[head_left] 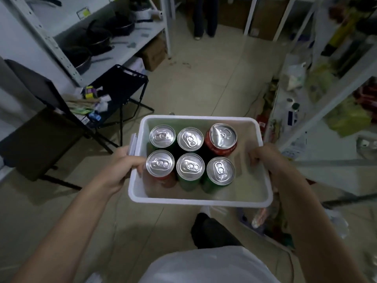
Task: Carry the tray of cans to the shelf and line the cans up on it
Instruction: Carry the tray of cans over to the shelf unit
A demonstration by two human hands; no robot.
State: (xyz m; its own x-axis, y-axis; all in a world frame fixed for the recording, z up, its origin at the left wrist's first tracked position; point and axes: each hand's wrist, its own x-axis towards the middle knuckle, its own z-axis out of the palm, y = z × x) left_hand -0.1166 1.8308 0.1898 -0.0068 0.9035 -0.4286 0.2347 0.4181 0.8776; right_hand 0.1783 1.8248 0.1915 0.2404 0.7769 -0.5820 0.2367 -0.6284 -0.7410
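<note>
White plastic tray, carried over the floor, holds six cans and likely feels heavy, so left hand and right hand clamp its side rims.

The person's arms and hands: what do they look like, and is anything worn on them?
Both forearms are bare, with no sleeves in view. The left hand and right hand show no gloves, watch or rings. A white top covers the torso.

- One head-worn view looks steeply down and forward onto the white tray, close at chest height.
- Beyond the tray: floor; left of it, a black chair.
</note>
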